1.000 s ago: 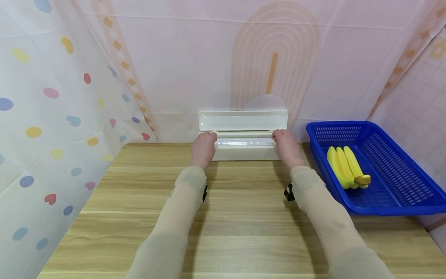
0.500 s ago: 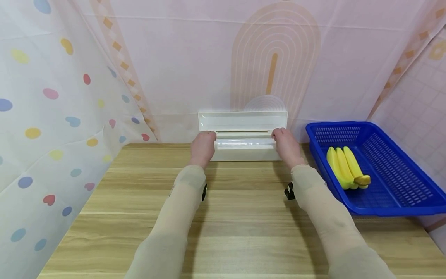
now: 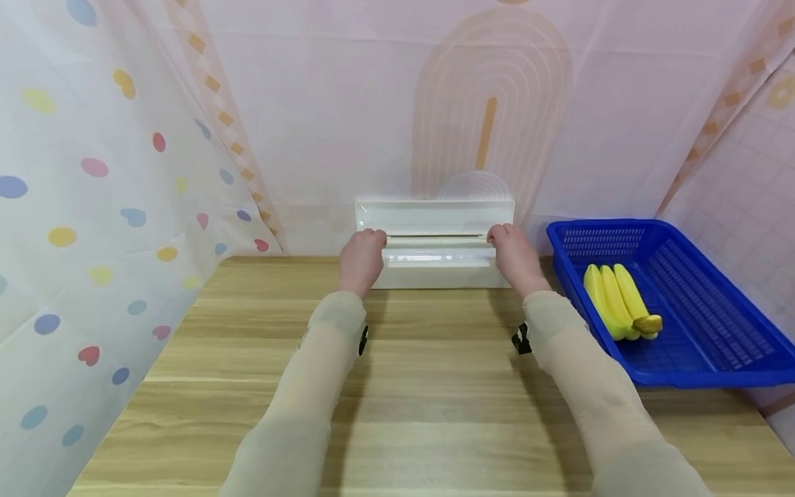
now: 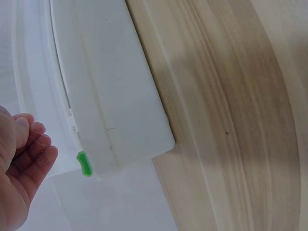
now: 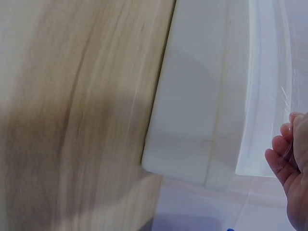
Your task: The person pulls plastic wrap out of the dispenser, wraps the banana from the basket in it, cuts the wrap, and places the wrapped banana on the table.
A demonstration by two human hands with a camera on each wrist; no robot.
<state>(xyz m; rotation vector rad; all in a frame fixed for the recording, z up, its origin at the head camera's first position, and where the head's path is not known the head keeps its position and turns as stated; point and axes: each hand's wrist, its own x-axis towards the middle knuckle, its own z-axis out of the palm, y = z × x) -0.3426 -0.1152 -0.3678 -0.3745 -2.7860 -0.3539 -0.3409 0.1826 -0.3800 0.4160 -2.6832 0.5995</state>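
Note:
A white cling-film dispenser (image 3: 441, 277) stands at the back of the wooden table (image 3: 435, 393), its lid (image 3: 435, 215) raised against the wall. My left hand (image 3: 362, 259) is at its left end and my right hand (image 3: 512, 255) at its right end, both with curled fingers at the strip of clear film (image 3: 437, 257). In the left wrist view the left hand (image 4: 24, 163) pinches beside the dispenser (image 4: 110, 96), close to a green slider (image 4: 84, 163). In the right wrist view the right hand (image 5: 293, 163) pinches the film (image 5: 262, 120) just past the dispenser (image 5: 192, 110).
A blue plastic basket (image 3: 714, 376) with a bunch of yellow bananas (image 3: 615, 300) sits at the table's right side. A dotted curtain (image 3: 93, 207) hangs along the left, and pink cloth walls close the back and right.
Both hands stay at the two ends of the dispenser; only the head view has shifted slightly.

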